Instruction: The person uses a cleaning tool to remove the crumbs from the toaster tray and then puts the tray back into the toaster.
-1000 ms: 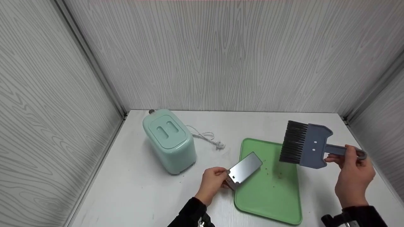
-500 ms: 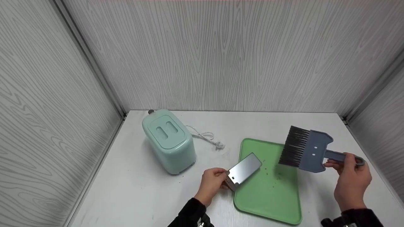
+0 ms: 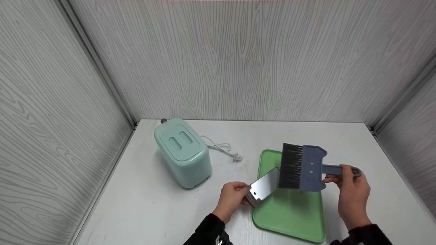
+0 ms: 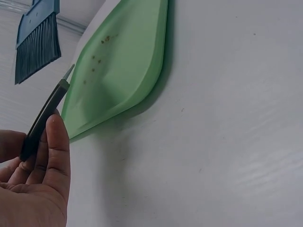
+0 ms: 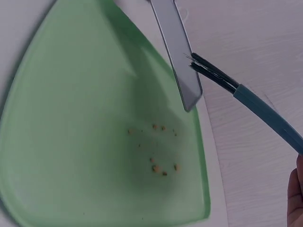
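Note:
My left hand (image 3: pixel 231 200) pinches the dark end of a flat, shiny metal crumb tray (image 3: pixel 264 185), its far end slanting over the left side of a green tray (image 3: pixel 289 221). By its grey-blue handle, my right hand (image 3: pixel 354 200) holds a wide brush (image 3: pixel 312 168) with black bristles pointing left. The bristle tips (image 5: pixel 196 64) overlap the crumb tray near its far end in the right wrist view. Several brown crumbs (image 5: pixel 155 168) lie on the green tray. In the left wrist view the crumb tray (image 4: pixel 45 116) shows edge-on between thumb and fingers.
A mint-green toaster (image 3: pixel 184 149) stands at the left back of the white table (image 3: pixel 146 214). Behind it a bundled white cord (image 3: pixel 224 147) with a plug lies on the table. Grey wood-grain panels (image 3: pixel 221 61) close in the back and both sides.
The right hand has carried the brush leftward and slightly down, from right of the green tray to over it, beside the crumb tray. The left hand has shifted only slightly.

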### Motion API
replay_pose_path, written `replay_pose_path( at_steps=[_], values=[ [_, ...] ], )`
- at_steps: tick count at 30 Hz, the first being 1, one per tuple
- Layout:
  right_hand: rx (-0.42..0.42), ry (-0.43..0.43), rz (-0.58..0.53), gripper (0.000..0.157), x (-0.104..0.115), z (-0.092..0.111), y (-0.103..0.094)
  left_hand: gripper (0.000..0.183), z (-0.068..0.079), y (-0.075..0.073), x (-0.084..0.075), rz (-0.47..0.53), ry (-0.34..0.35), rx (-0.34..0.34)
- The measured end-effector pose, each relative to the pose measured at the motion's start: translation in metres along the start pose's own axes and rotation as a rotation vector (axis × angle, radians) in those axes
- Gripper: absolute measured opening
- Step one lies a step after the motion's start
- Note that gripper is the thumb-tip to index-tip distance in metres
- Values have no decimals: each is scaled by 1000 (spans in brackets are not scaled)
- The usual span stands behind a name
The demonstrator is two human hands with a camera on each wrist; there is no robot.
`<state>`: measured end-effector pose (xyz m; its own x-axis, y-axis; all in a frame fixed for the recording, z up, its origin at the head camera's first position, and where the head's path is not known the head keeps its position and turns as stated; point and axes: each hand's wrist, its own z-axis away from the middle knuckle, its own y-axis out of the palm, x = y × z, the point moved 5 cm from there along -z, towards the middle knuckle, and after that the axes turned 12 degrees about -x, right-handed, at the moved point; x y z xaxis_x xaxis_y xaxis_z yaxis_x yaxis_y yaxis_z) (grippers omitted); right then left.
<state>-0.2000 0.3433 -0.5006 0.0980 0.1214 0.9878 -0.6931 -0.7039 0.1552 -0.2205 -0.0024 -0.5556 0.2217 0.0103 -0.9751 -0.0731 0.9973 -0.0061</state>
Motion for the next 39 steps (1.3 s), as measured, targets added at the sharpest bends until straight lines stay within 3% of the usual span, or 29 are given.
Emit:
replay_pose_path(
  at_steps=[10,17,27,39],
  values=[
    [176,3,11,43,2,37,42,21,3,4,0,-25,-20,25],
    [271,2,29,46,0,52,60,22,5,4,-2,-44,2,41],
    [265,-18,96,52,-9,47,62,25,6,6,-1,-42,-22,44],
    [199,-64,103,45,-14,22,45,15,4,7,0,-56,-9,36]
  ],
)
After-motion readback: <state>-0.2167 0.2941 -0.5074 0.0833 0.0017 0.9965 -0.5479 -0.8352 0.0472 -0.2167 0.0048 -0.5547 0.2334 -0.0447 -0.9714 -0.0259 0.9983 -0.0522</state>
